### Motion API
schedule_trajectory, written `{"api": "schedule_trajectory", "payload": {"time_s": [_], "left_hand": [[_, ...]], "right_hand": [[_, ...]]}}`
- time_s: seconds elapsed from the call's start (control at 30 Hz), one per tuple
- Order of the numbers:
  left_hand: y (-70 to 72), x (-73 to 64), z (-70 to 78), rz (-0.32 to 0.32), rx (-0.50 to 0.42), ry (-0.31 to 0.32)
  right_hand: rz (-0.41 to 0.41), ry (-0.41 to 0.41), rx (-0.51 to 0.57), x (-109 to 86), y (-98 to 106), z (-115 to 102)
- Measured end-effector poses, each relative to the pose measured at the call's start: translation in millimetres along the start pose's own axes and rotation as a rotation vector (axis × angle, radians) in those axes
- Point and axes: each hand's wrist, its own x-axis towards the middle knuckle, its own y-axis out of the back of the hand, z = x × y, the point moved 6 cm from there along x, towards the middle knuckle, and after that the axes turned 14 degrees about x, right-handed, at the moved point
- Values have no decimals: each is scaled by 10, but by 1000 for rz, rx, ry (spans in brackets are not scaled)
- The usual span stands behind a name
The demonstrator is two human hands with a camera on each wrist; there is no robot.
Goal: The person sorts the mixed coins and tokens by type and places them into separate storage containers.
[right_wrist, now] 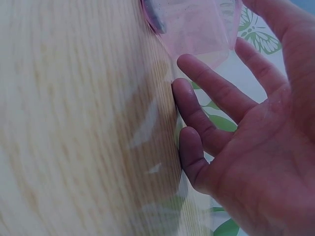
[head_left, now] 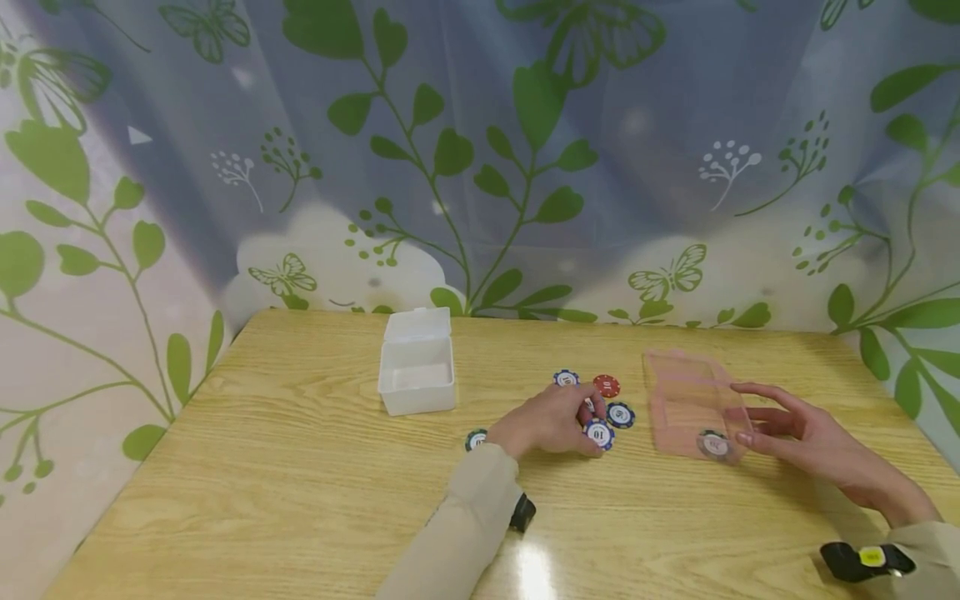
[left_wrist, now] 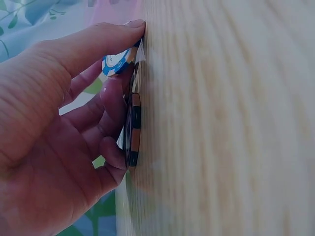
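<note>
My left hand (head_left: 551,421) pinches a blue-and-white poker chip (head_left: 598,434) between thumb and fingers, low over the table. Seen from the left wrist, that chip (left_wrist: 117,63) is tilted, and a dark chip (left_wrist: 133,130) lies by the curled fingers. Around the hand are another blue chip (head_left: 567,378), a red chip (head_left: 607,386), a dark blue chip (head_left: 620,415) and a partly covered green-edged chip (head_left: 476,439). My right hand (head_left: 813,442) rests with spread, relaxed fingers against the right side of a translucent pink box (head_left: 686,414). A grey-looking chip (head_left: 715,444) shows through its front.
A white box (head_left: 417,387) with its lid raised stands on the wooden table (head_left: 285,467), left of the chips. Behind the table's back edge hangs a leaf-patterned curtain (head_left: 480,167).
</note>
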Motion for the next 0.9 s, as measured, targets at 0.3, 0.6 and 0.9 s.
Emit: {"api": "schedule_trajectory", "payload": {"time_s": [0.3, 0.6, 0.9], "left_hand": [[-15, -13, 12, -33, 22, -33], [-15, -23, 10, -59, 2, -39], [-1, -37, 15, -50, -2, -33]], "right_hand": [[0, 13, 13, -15, 0, -5], [2, 9, 14, -13, -4, 14], [1, 23, 12, -5, 6, 6]]}}
